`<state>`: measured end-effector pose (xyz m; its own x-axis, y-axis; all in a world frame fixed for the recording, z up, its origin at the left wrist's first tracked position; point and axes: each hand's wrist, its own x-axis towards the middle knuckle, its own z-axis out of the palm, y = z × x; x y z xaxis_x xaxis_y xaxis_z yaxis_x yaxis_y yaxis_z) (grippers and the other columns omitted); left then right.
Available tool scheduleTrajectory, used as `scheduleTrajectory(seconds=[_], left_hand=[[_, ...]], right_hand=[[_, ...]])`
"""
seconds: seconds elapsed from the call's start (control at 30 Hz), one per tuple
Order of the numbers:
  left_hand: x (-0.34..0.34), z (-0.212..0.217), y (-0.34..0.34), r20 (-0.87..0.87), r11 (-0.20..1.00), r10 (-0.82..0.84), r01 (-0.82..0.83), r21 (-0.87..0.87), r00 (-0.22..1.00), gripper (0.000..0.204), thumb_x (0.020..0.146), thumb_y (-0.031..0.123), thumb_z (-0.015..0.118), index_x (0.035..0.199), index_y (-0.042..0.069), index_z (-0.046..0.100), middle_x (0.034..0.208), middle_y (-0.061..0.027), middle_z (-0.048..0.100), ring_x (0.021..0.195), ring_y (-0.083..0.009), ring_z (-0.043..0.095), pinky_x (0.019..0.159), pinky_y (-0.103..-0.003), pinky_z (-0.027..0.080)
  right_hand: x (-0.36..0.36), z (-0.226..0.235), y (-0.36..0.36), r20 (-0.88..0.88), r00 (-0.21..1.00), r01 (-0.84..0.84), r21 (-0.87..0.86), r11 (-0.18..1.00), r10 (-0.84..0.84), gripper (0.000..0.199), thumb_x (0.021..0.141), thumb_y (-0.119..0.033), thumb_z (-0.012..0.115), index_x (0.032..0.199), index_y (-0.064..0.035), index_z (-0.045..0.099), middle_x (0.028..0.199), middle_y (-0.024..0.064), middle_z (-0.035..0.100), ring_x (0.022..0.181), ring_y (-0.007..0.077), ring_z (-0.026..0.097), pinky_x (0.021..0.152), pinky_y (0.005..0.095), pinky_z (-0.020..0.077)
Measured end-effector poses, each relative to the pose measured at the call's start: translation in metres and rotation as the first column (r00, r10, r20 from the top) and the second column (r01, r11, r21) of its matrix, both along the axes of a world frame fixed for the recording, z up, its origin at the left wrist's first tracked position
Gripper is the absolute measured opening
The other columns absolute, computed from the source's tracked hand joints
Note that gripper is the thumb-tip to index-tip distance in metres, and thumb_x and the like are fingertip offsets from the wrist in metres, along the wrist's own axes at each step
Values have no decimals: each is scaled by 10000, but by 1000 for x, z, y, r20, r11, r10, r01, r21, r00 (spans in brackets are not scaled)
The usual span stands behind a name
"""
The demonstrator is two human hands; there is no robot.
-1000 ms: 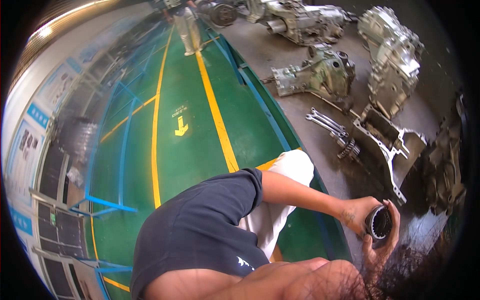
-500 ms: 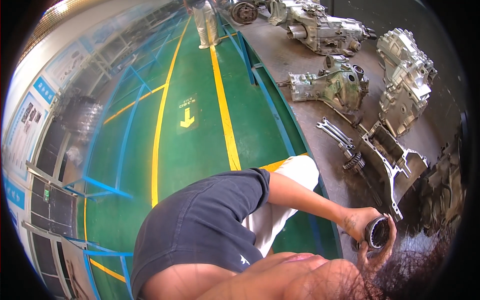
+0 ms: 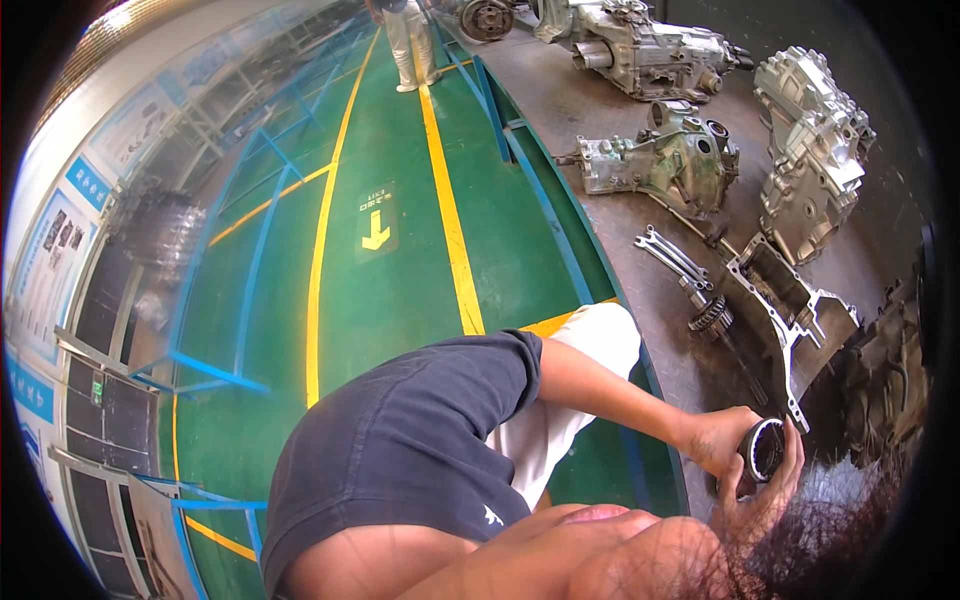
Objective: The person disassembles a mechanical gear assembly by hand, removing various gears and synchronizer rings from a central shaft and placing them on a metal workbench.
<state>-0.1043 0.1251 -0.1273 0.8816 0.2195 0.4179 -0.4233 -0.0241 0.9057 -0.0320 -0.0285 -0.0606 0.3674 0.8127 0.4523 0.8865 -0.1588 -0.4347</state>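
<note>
A dark metal ring with teeth inside its bore and a bright edge is held over the bench's near edge. My left hand wraps its left side. My right hand grips it from below and the right, fingers curled round the rim and thumb at the lower side. Just beyond lie a gear shaft and an open, frame-like aluminium casing. Whatever is behind the ring is hidden by my hands.
On the bench are several wrenches, a greenish gearbox housing and silver gearboxes. Dark machinery stands at the right. Left is green floor with blue rails; another person stands far off.
The ring and both hands have shifted slightly up and to the right. The ring's face has turned a little. Both hands keep hold of it.
</note>
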Motion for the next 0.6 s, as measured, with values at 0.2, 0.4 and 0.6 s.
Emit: scheduleTrajectory(seconds=[0.2, 0.4, 0.6], left_hand=[[-1, -2, -6, 21, 999, 25, -26, 44, 999, 466, 657, 121, 901, 1030, -25, 662, 924, -153, 759, 839, -124, 673, 785, -346, 586], [-2, 4, -3, -8, 999, 41, -40, 32, 999, 532, 638, 193, 934, 1056, -16, 680, 912, -148, 760, 831, -154, 696, 771, -368, 589], [-2, 4, 3, 176, 979, 121, -146, 140, 977, 433, 646, 165, 864, 1003, -16, 699, 917, -216, 722, 827, -363, 722, 742, -437, 582]], right_hand=[[-10, -3, 0, 131, 987, 97, 3, 995, -97, 677, 958, -205, 715, 1565, -5, 494, 1522, 244, 553, 1443, 431, 522, 1214, 525, 403], [-12, 24, 3, 49, 997, -60, -2, 998, 60, 651, 929, -143, 551, 1569, -29, 516, 1507, 226, 582, 1420, 428, 552, 1199, 513, 430], [-19, 32, 7, 81, 992, -88, -65, 994, 93, 635, 757, -34, 607, 1388, -45, 671, 1425, 190, 632, 1307, 446, 595, 1133, 533, 478]])
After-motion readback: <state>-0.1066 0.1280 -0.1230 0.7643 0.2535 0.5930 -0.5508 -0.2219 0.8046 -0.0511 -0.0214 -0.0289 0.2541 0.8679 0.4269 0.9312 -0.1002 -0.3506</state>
